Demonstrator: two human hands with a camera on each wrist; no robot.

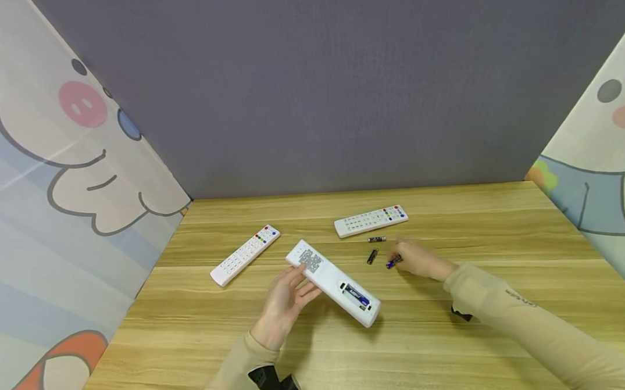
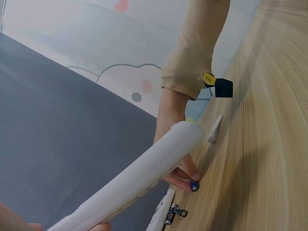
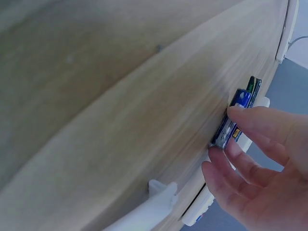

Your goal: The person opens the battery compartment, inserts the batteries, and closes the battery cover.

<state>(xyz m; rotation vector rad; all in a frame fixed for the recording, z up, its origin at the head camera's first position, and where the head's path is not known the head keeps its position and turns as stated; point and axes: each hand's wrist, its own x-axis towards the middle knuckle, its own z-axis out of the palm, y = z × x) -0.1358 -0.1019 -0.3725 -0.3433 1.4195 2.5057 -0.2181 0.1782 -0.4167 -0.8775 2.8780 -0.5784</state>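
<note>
My left hand (image 1: 283, 307) holds a white remote control (image 1: 326, 276), its back turned up and tilted above the table. The battery compartment in that back is uncovered, and a dark blue battery (image 1: 354, 293) lies inside. To the right, my right hand (image 1: 413, 257) pinches another blue-and-black battery (image 3: 232, 118) between thumb and fingers, just over the tabletop. Two loose batteries, one by the far remote (image 1: 377, 239) and one nearer (image 1: 372, 256), lie left of this hand. The left wrist view shows the held remote from its side, partly covering the right hand.
Two more white remotes lie buttons up, one at the left (image 1: 245, 256) and one at the back (image 1: 371, 220). A small white piece with a tab, apparently a cover (image 3: 161, 195), lies on the wooden table (image 1: 503, 239), hidden by the right arm in the head view. A grey panel (image 1: 340, 101) stands behind.
</note>
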